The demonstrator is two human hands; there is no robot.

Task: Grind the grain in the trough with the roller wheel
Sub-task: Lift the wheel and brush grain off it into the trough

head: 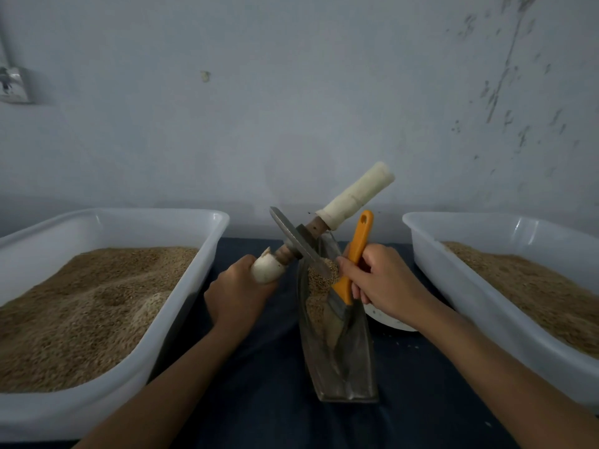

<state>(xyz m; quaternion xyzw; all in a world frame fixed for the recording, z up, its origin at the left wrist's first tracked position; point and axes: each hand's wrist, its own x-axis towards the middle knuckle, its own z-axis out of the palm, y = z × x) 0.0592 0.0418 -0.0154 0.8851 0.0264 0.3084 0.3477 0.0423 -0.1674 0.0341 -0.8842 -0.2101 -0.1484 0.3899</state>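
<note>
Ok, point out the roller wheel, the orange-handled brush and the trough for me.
roller wheel [299, 243], head view, on the tilted metal disc's face.
orange-handled brush [359, 246], head view, on the orange handle's upper stretch.
trough [353, 380], head view, on its bare near end.

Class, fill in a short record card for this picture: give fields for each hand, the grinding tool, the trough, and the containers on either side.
left hand: grips one white-wrapped handle of the metal roller wheel
right hand: holds the orange-handled brush, bristles in the trough
roller wheel: tilted, far handle raised
narrow metal trough: holds tan grain at its far end
white plastic tub on the left: grain inside
white plastic tub on the right: grain inside
</note>
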